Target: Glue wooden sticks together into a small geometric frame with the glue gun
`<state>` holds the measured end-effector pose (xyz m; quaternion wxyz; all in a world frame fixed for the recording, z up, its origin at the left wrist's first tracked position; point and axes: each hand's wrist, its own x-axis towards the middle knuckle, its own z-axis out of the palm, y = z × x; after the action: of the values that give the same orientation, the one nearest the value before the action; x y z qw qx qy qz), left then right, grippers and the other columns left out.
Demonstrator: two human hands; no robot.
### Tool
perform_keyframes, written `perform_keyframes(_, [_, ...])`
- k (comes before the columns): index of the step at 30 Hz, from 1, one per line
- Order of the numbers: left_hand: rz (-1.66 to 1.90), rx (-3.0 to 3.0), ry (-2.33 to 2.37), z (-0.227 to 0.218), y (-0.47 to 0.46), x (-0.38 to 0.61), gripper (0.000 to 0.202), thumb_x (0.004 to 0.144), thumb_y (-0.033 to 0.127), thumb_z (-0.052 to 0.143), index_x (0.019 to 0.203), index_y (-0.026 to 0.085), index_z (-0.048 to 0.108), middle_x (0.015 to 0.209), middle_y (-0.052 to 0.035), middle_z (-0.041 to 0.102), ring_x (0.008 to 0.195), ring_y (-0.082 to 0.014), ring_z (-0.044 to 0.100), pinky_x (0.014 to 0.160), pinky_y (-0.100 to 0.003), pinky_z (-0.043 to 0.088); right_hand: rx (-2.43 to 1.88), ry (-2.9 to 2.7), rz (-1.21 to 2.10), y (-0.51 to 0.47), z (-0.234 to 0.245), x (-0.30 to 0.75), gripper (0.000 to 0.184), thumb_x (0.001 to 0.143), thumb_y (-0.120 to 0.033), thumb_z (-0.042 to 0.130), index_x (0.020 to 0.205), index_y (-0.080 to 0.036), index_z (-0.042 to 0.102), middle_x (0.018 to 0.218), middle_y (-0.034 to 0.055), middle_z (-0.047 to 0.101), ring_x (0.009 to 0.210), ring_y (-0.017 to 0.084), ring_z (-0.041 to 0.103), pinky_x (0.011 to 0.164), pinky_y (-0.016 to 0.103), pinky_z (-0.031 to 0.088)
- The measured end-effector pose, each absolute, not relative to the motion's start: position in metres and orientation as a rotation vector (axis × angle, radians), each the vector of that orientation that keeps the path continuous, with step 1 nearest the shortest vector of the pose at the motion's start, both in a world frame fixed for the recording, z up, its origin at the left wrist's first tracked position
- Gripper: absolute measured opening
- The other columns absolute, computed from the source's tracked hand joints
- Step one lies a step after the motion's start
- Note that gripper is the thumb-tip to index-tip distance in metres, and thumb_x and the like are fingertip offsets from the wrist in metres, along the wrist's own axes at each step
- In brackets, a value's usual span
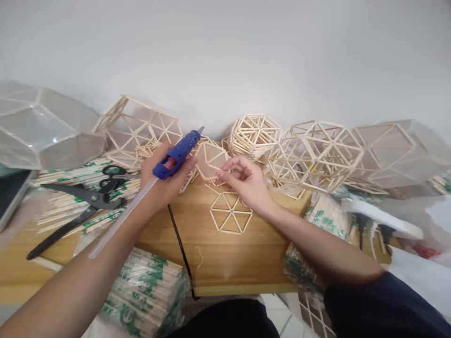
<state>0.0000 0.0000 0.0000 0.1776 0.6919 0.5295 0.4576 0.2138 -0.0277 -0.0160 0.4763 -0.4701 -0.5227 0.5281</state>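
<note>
My left hand (162, 184) is closed round a blue glue gun (179, 153), whose nozzle points up and to the right and whose clear glue stick trails back over my forearm. My right hand (244, 180) pinches the edge of a small hexagon panel of wooden sticks (210, 158), held upright just beside the gun. A flat hexagon of sticks with spokes (230, 212) lies on the wooden board (246, 263) under my right hand. The gun's black cord (180, 246) runs down across the board.
Black scissors (82, 206) lie on packs of wrapped chopsticks (146, 293) at left. Several stick-built polyhedra (317, 155) line the wall, with a clear-faceted one (38, 126) at far left. A white power strip (382, 220) with plugs sits right.
</note>
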Motion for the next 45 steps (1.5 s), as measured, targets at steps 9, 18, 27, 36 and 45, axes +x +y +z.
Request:
perform_keyframes(9, [1.172, 2.064, 1.521, 0.005, 0.011, -0.018, 0.027, 0.088, 0.051, 0.072, 0.085, 0.025, 0.065, 0.064, 0.0049, 0.056, 0.060, -0.0134, 0.052, 0.059, -0.030, 0.041, -1.124, -1.116, 1.334, -0.021, -0.025, 0.215, 0.048, 0.080, -0.035, 0.081, 0.110, -0.028, 0.044, 0.091, -0.0020, 0.072, 0.076, 0.017, 0.076, 0.058, 0.027, 0.056])
perform_keyframes(18, [1.056, 2.138, 1.478, 0.009, 0.006, -0.015, 0.036, 0.089, 0.055, 0.064, 0.072, 0.024, 0.056, 0.058, 0.0039, 0.049, 0.057, -0.0137, 0.048, 0.056, -0.030, 0.038, -1.305, -1.332, 1.220, -0.018, -0.035, 0.220, 0.017, 0.085, -0.032, 0.071, 0.096, -0.021, 0.065, 0.086, 0.0022, 0.070, 0.075, 0.019, 0.067, 0.067, 0.035, 0.059])
perform_keyframes(27, [0.640, 2.276, 1.342, 0.004, 0.014, -0.018, 0.043, 0.091, 0.063, 0.062, 0.075, 0.023, 0.065, 0.061, 0.0025, 0.061, 0.059, -0.0148, 0.054, 0.061, -0.028, 0.039, -1.432, -1.478, 1.038, -0.012, -0.047, 0.228, 0.017, 0.094, -0.039, 0.063, 0.095, -0.023, 0.063, 0.084, 0.0029, 0.069, 0.069, 0.020, 0.066, 0.065, 0.035, 0.055])
perform_keyframes(36, [0.455, 2.251, 1.363, 0.002, 0.015, -0.014, 0.048, 0.091, 0.069, 0.058, 0.094, 0.025, 0.078, 0.072, -0.0005, 0.071, 0.065, -0.0187, 0.061, 0.064, -0.029, 0.039, -1.402, -1.477, 1.040, -0.011, -0.054, 0.228, 0.019, 0.095, -0.042, 0.065, 0.099, -0.024, 0.065, 0.081, 0.0016, 0.068, 0.072, 0.020, 0.066, 0.068, 0.034, 0.058])
perform_keyframes(45, [0.433, 2.253, 1.340, 0.003, 0.014, -0.013, 0.047, 0.090, 0.069, 0.058, 0.089, 0.025, 0.077, 0.068, 0.0011, 0.068, 0.062, -0.0178, 0.060, 0.061, -0.029, 0.040, -1.396, -1.565, 0.982, -0.013, -0.050, 0.228, 0.017, 0.099, -0.040, 0.059, 0.099, -0.022, 0.061, 0.087, 0.0031, 0.068, 0.074, 0.019, 0.064, 0.069, 0.034, 0.055])
